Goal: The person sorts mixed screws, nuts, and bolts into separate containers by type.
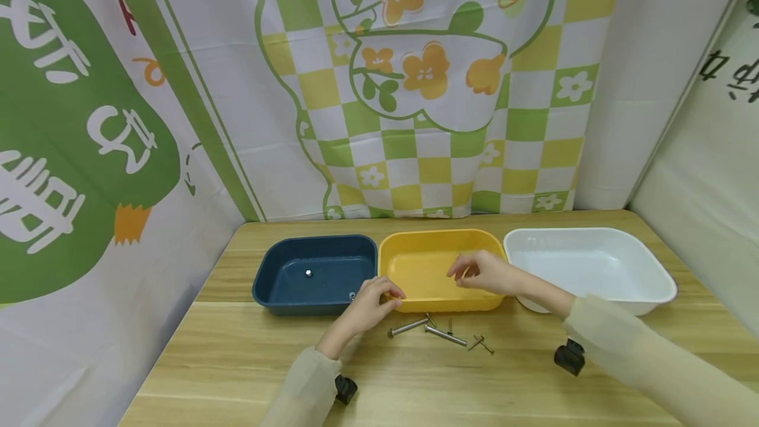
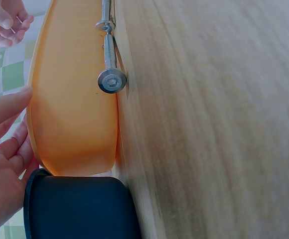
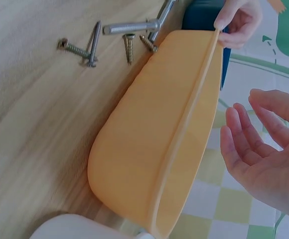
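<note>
My left hand [image 1: 369, 305] pinches the near left rim of the yellow tub [image 1: 441, 304], thumb outside and fingers over the edge. Above the right part of that tub hovers my right hand [image 1: 483, 272], its fingers loosely bent and nothing between them, as the right wrist view also shows. On the wood just in front of the yellow tub lie two thick silver bolts [image 1: 446, 336], one with its round socket head [image 2: 112, 80] facing the left wrist camera. Several thinner screws [image 3: 129, 48] lie beside them, two of them crossed.
To the left stands a dark blue tub [image 1: 302, 309] with small shiny metal pieces [image 1: 308, 273] inside. A white tub [image 1: 593, 236] stands to the right. All three tubs sit in a row on the wooden table [image 1: 237, 361], with a printed curtain [image 1: 415, 150] behind.
</note>
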